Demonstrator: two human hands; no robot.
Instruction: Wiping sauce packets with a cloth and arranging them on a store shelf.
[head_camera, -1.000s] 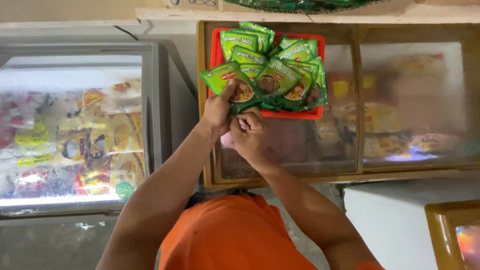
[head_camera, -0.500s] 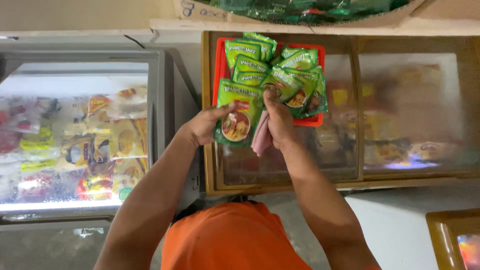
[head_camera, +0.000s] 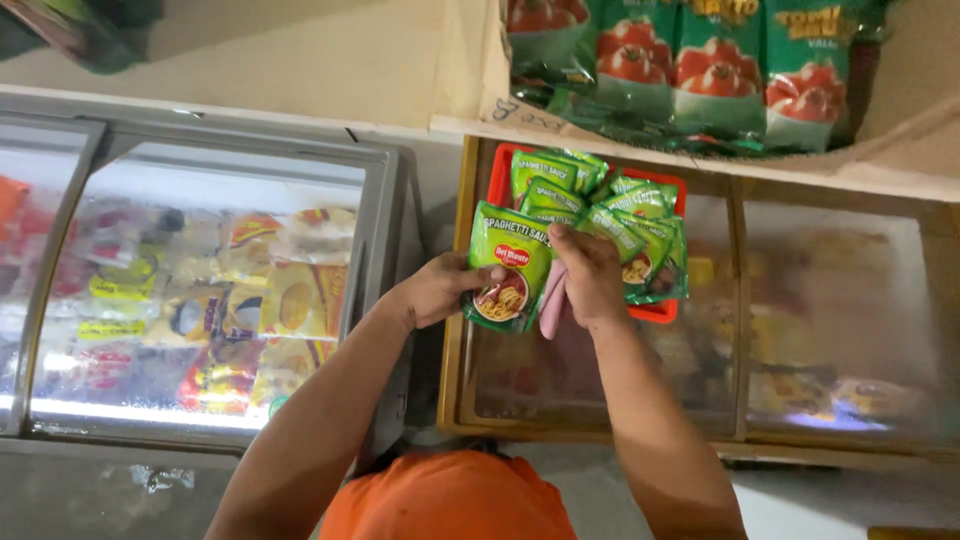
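Green sauce pouch (head_camera: 508, 265) in both hands beside red basket (head_camera: 497, 180) edge.

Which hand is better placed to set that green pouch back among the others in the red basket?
Probably the left hand: it grips the pouch. The right hand holds a pink cloth beside the basket.

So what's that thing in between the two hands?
In the head view, a green sauce pouch sits between the left hand and the right hand, with a pink cloth tucked under the right hand beside it.
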